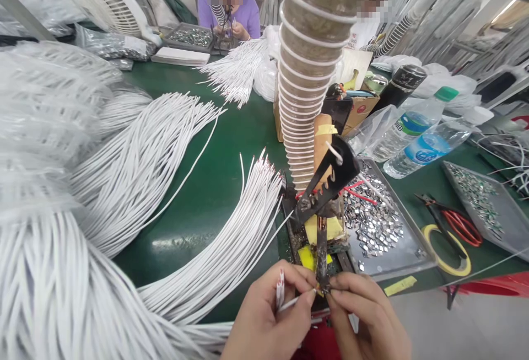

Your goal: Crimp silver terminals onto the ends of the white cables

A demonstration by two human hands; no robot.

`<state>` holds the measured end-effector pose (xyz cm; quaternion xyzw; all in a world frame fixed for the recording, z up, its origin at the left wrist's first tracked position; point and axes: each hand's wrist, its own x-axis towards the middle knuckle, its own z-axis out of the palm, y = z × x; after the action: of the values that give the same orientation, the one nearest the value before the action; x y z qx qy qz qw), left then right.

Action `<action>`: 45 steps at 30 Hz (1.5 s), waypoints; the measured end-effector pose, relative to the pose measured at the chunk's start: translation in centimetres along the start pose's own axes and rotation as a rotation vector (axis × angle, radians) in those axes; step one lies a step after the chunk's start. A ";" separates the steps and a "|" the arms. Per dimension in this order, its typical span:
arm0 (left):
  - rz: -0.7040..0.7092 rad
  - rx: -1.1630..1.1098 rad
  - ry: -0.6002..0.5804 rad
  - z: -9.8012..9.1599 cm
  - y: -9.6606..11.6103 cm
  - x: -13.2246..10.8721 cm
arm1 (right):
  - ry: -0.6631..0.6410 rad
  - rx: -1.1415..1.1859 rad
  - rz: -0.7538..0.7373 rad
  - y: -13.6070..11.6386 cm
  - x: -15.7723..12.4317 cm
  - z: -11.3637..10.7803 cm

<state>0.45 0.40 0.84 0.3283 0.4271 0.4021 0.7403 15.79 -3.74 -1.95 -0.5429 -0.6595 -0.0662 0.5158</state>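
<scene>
My left hand (pixel 275 310) is closed on white cables (pixel 280 289), whose stripped reddish ends poke up between the fingers. One cable in its pinch points to the tip of a soldering iron (pixel 321 250). The iron hangs nose-down in a black metal bracket (pixel 330 181), its wooden handle (pixel 321 142) at the top. From the other side my right hand (pixel 363 307) pinches close at the tip; whatever it holds is too small and covered to name. A thick bundle of white cables (pixel 223 250) lies left of the iron.
Behind the iron stands a ribbed suction hose (pixel 308 84). Right of it are a tray of small metal parts (pixel 407 247), cutters (pixel 458 225), a tape roll (pixel 465 266) and water bottles (pixel 430 145). More cables (pixel 140 161) cover the left. A person in purple (pixel 248 12) works opposite.
</scene>
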 end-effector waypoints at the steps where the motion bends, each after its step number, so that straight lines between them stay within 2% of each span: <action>1: 0.019 0.012 0.003 0.0 -0.1 0.0 | 0.018 -0.022 0.005 0.0 -0.1 0.0; 4: 0.047 0.011 0.010 -0.1 -0.4 -0.1 | -0.027 -0.031 -0.019 0.1 -0.3 -0.1; 7: 0.052 -0.003 -0.037 -0.4 -0.9 -0.1 | -0.089 0.050 -0.002 0.5 0.1 -0.4; 10: 0.055 0.045 -0.097 -0.9 -1.6 -0.1 | -0.001 0.079 0.030 0.8 0.3 -0.8; 12: 0.068 0.127 -0.152 -1.2 -2.2 -0.2 | -0.012 0.090 0.034 1.0 0.2 -1.2; 14: 0.059 0.217 -0.225 -1.5 -2.8 -0.3 | -0.106 0.123 0.056 1.1 -0.1 -1.7; 16: 0.044 0.304 -0.295 -1.7 -3.2 -0.3 | -0.267 0.198 0.090 1.2 -0.3 -2.2; 18: 0.076 0.396 -0.348 -1.9 -3.3 -0.3 | -0.409 0.291 0.128 1.3 -0.4 -2.5; 20: 0.135 0.467 -0.372 -2.0 -3.3 -0.3 | -0.476 0.328 0.163 1.3 -0.3 -2.7; 26: 0.218 0.477 -0.346 -2.4 -3.7 -0.6 | -0.498 0.286 0.169 1.3 0.3 -3.2; 29: 0.212 0.472 -0.303 -2.3 -3.8 -0.8 | -0.449 0.254 0.205 1.5 0.2 -3.7; 34: 0.220 0.437 -0.217 -2.0 -3.4 -0.7 | -0.397 0.167 0.119 2.3 -0.1 -4.3; 36: 0.235 0.436 -0.169 -1.8 -3.2 -0.6 | -0.410 0.135 0.062 2.5 -0.2 -4.1; 39: 0.252 0.424 -0.108 -1.6 -2.9 -0.4 | -0.363 0.101 0.037 2.5 -0.4 -3.4; 45: 0.242 0.386 -0.088 -1.5 -1.7 -0.2 | -0.264 0.055 0.022 1.6 -0.6 -2.0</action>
<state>-0.48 -0.37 -1.13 0.5298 0.4210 0.3844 0.6280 18.17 -4.82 -2.26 -0.5397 -0.7172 0.0294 0.4398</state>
